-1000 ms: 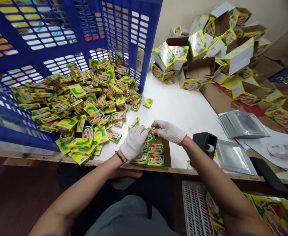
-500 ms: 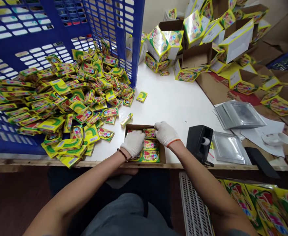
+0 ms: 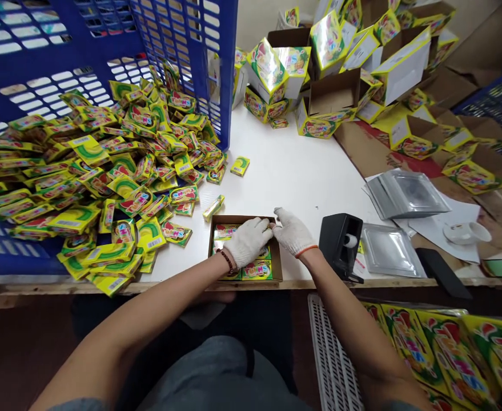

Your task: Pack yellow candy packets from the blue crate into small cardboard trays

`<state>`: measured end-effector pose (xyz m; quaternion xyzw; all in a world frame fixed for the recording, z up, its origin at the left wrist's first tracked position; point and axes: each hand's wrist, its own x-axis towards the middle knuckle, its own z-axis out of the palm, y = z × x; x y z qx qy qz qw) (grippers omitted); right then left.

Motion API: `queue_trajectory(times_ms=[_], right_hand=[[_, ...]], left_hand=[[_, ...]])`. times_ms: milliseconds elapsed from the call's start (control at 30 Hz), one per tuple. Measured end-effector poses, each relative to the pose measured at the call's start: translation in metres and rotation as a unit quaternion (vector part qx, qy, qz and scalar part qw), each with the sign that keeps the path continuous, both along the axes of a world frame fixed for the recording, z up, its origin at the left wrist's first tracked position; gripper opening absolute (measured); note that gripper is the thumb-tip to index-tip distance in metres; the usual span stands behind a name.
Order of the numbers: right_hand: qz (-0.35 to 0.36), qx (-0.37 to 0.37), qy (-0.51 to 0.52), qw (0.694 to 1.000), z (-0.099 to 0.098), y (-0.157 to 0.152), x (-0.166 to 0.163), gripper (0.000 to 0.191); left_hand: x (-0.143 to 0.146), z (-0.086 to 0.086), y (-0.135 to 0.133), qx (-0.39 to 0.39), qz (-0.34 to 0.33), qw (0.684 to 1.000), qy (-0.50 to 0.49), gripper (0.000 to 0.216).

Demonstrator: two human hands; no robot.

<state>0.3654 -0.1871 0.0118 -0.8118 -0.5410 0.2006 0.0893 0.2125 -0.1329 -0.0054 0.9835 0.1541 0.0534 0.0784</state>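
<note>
A shallow open cardboard box [image 3: 278, 265] stands at the table's front edge. Inside lie rows of small yellow-green candy packs [image 3: 257, 270], partly hidden by my left hand. My gloved left hand [image 3: 247, 241] reaches across the packs, its fingers stretched toward the box's right side. Its fingertips meet those of my gloved right hand [image 3: 291, 231], which grips the box's upper right rim. A loose candy pack [image 3: 213, 208] rests just beyond the box's far left corner.
A blue crate [image 3: 229, 85] lies on its side at left, spilling a heap of candy packs [image 3: 135, 165]. Right of the box stand a black tape dispenser [image 3: 340, 245] and clear plastic lids [image 3: 390, 251]. Printed boxes [image 3: 334, 94] pile up behind. Filled packages [image 3: 452, 348] sit below the table at right.
My left hand has slid right across the packs to meet my right hand, uncovering packs on the left. My right hand stays at the box's right side. The view has shifted slightly.
</note>
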Motion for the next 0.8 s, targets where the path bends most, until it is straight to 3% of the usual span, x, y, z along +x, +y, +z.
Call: queue_trajectory(times_ms=[100, 233, 567, 800], right_hand=[[0.021, -0.030, 0.064, 0.997, -0.016, -0.006, 0.004, 0.051], [0.021, -0.017, 0.058, 0.998, -0.024, -0.008, 0.002, 0.054], [0.007, -0.045, 0.043, 0.998, -0.014, -0.009, -0.005, 0.057], [-0.013, 0.005, 0.049, 0.999, -0.021, -0.012, -0.002, 0.055]], left_hand=[[0.013, -0.016, 0.001, -0.004, 0.001, 0.999, 0.047, 0.032], [0.019, -0.027, -0.003, -0.003, 0.027, 0.995, 0.094, 0.031], [-0.005, -0.026, -0.011, -0.013, -0.012, 0.993, 0.120, 0.044], [-0.014, -0.030, -0.018, -0.061, 0.015, 0.986, 0.153, 0.057]])
